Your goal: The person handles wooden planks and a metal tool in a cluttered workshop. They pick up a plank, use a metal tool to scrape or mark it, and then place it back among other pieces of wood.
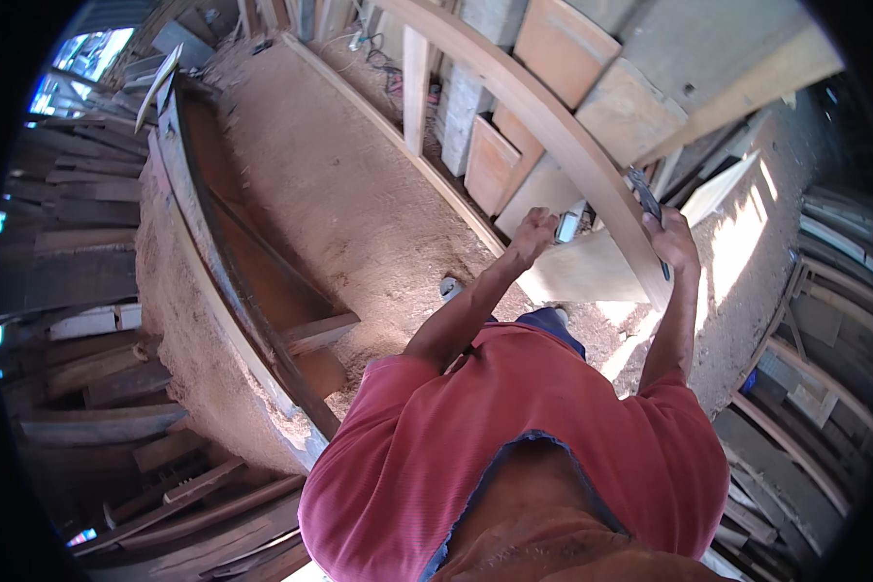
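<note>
Sawdust covers the ground (330,184) from the middle of the view up toward twelve o'clock, pale and heaped between timbers. At about two o'clock from centre both of the person's bare arms reach up out of a red shirt (514,436) to a long curved wooden beam (553,126) that sweeps from the top down to the right. The left hand (535,233) is curled shut just beside the beam's lower edge, with a small pale tool (567,226) at its fingertips; whether the fingers actually grip that tool is hard to make out. The right hand (671,242) is closed around a dark slim tool (647,204) laid along the beam's face; the tool's lower end shows below the fist, and its working tip is too small to tell. A pale flat board (592,267) lies under the beam between the two hands, partly covered by them. At nine o'clock a long narrow wooden hull frame (223,252) curves across the sawdust, its far end lost near the rim. Stacked planks (78,213) at the left edge bend with the lens and fade into shadow. Boards (553,48) lean at one o'clock, cut off by the frame.
</note>
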Motion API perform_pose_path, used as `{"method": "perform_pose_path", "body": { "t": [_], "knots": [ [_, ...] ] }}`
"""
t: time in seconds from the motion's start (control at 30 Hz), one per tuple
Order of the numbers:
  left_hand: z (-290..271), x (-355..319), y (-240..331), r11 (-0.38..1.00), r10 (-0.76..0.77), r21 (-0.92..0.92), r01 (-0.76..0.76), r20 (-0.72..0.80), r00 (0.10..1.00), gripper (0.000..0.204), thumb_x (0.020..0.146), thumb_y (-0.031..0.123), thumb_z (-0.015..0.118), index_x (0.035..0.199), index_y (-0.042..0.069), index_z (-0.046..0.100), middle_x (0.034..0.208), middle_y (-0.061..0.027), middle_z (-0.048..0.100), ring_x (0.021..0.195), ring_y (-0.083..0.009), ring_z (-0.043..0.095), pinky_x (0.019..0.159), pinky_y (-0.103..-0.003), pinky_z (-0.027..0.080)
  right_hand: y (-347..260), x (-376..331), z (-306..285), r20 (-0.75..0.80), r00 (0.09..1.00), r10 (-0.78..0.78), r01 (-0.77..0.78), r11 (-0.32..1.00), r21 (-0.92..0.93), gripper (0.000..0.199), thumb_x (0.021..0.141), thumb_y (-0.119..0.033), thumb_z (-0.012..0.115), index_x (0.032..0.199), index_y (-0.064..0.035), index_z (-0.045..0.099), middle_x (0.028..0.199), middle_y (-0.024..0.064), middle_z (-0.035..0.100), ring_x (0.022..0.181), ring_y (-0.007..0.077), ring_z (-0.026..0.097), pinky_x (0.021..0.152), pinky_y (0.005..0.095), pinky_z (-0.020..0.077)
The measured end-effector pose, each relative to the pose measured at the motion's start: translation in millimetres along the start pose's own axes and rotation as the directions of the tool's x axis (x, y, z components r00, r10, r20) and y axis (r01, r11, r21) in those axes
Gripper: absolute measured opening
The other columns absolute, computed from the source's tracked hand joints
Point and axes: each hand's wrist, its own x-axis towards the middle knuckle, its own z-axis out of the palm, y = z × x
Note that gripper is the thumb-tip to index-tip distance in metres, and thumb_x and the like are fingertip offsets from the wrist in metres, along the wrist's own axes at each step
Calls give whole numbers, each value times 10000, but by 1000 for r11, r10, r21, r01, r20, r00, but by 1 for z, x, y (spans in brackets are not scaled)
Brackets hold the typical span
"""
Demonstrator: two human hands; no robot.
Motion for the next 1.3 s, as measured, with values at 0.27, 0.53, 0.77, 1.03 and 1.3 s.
{"method": "perform_pose_path", "body": {
  "t": [0.27, 0.53, 0.77, 1.03, 1.3],
  "knots": [
    [-110, -16, 46, 968, 102, -231, -95, 20, 995, 466, 982, 266, 651, 1346, 21, 492, 1167, -75, 626, 1064, -153, 595, 932, -329, 498, -180, -3, 12, 223, 970, -100, 113, 993, -44, 277, 940, -182, 600, 1061, 64, 647, 931, 265, 685, 926, 399, 685, 813, 457, 508],
    [-231, -34, 128, 853, 334, -364, -376, -175, 926, 335, 999, 81, 596, 1328, 23, 565, 1165, -77, 668, 968, -161, 674, 914, -348, 571, -288, 48, 128, 559, 770, -307, 70, 912, 404, 248, 927, -193, 604, 936, 54, 616, 815, 144, 685, 686, 204, 713, 638, 346, 543],
    [-303, -48, 121, 804, 219, -473, -360, -327, 919, 166, 988, 155, 641, 1113, 47, 657, 978, -45, 694, 824, -127, 669, 763, -307, 600, -349, 83, 181, 750, 550, -368, 109, 922, 372, 236, 944, -151, 566, 946, 80, 617, 853, 140, 693, 683, 205, 712, 643, 352, 552],
    [-395, -16, 97, 795, 50, -523, -305, -446, 894, 64, 986, 146, 640, 1009, 86, 638, 1011, -43, 701, 861, -115, 630, 816, -316, 553, -405, 151, 277, 850, 309, -427, 327, 887, 327, 229, 914, -191, 612, 954, 29, 662, 729, 98, 643, 648, 170, 638, 610, 354, 479],
    [-528, 62, 137, 665, -29, -588, -460, -636, 772, 33, 987, 148, 635, 959, 131, 630, 958, -38, 687, 830, -148, 648, 776, -344, 556, -534, 239, 343, 912, -33, -410, 545, 757, 360, 422, 912, -193, 611, 1276, 21, 632, 853, 115, 694, 782, 200, 639, 748, 335, 513]
  ]
}}
